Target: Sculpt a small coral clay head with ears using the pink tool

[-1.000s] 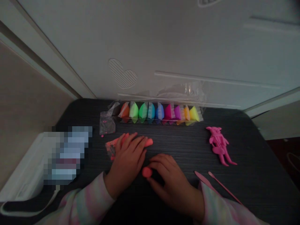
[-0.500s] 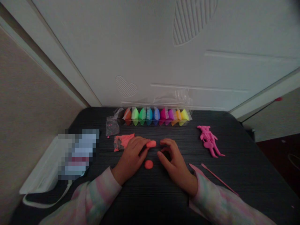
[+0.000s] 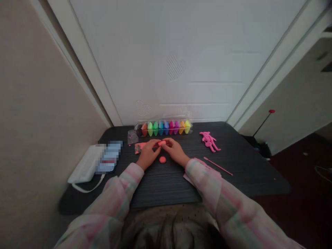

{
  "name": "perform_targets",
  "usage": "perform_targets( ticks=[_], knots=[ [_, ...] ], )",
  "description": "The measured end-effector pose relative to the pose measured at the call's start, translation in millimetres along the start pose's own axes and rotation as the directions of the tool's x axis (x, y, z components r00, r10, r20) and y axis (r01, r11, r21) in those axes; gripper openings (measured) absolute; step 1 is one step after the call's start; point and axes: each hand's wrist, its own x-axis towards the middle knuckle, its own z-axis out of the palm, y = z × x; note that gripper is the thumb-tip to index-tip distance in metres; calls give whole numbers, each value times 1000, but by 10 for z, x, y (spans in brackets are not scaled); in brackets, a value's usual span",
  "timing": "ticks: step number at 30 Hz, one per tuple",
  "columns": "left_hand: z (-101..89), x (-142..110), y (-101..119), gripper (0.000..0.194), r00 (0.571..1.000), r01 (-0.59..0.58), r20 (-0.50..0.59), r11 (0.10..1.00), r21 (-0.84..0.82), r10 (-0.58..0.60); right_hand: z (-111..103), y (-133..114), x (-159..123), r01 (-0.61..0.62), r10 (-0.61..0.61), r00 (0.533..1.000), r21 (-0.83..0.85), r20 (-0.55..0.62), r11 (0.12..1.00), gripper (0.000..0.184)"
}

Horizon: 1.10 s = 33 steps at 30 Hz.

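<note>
The coral clay roll (image 3: 162,143) sits between the fingertips of the two hands, its long axis running across the view, roughly from 9 o'clock to 3 o'clock. Taking the roll as the centre of the dial, with 12 pointing away from the person, the left hand (image 3: 148,153) lies at 8 o'clock and the right hand (image 3: 176,152) at 4 o'clock. Neither is clearly nearer: each has thumb and fingers narrowed on its own end of the roll, the left on the 9 o'clock end, the right on the 3 o'clock end. How firmly they pinch is too small to tell.

At 6 o'clock, near the roll but apart from it, a coral clay disc (image 3: 162,159) rests on the dark counter (image 3: 166,188), between the hands and touching neither. It looks round from above, so no long axis stands out. At 9 o'clock a coral packet (image 3: 139,148) lies partly behind the left hand; whether the two touch cannot be made out. A row of coloured clay packs (image 3: 166,128) stretches across at 12 o'clock, roughly parallel to the roll. Well apart, at 3 o'clock, lies a pink figure (image 3: 209,141), on the right hand's side.
</note>
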Motion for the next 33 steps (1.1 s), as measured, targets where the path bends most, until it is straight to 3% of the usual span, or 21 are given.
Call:
perform_targets(
  ticks=[6,9,19,33],
  knots=[
    [-33,-126,119,29,994,-38,-99,996,75,45,17,-75,-64,86,-98,986,-94,-134,992,19],
    [-83,-178,147,22,996,-60,-64,991,122,69,-6,-76,-69,114,-143,976,-173,-164,978,17],
    [-136,-292,174,16,973,-70,229,986,149,35,-60,67,-68,102,-138,989,-406,-59,908,17],
    [-122,-288,117,28,972,-28,234,984,174,-13,-70,73,-57,141,-173,985,-580,1,802,18]
  ],
)
